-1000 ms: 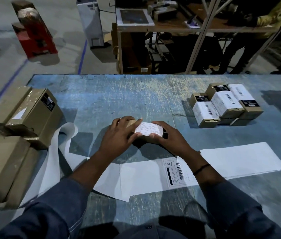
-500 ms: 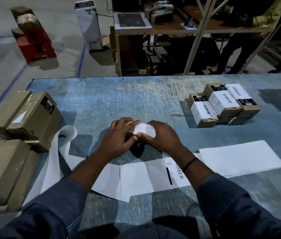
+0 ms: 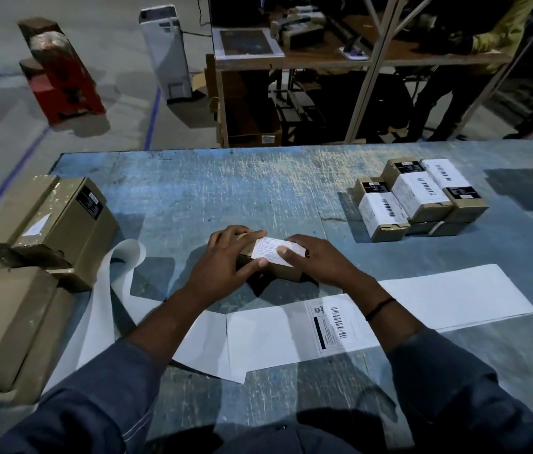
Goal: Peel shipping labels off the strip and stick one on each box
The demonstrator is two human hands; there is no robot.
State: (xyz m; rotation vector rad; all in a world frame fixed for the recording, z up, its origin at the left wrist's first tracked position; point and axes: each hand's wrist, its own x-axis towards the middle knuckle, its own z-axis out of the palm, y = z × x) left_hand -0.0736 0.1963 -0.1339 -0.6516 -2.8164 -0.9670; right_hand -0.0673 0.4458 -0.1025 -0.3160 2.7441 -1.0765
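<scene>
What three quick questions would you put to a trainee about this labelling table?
1. True or false: the box held between the left hand and right hand is bare of any label.
2. The printed label on the strip lies: A) beside the right wrist; B) under the left elbow; C) on the floor.
3. Fill in: the finished boxes stand on the person's ____ side of the table.

Key: 1 false, a white label lies on its top, with the right thumb on it. 2 A. 3 right.
</scene>
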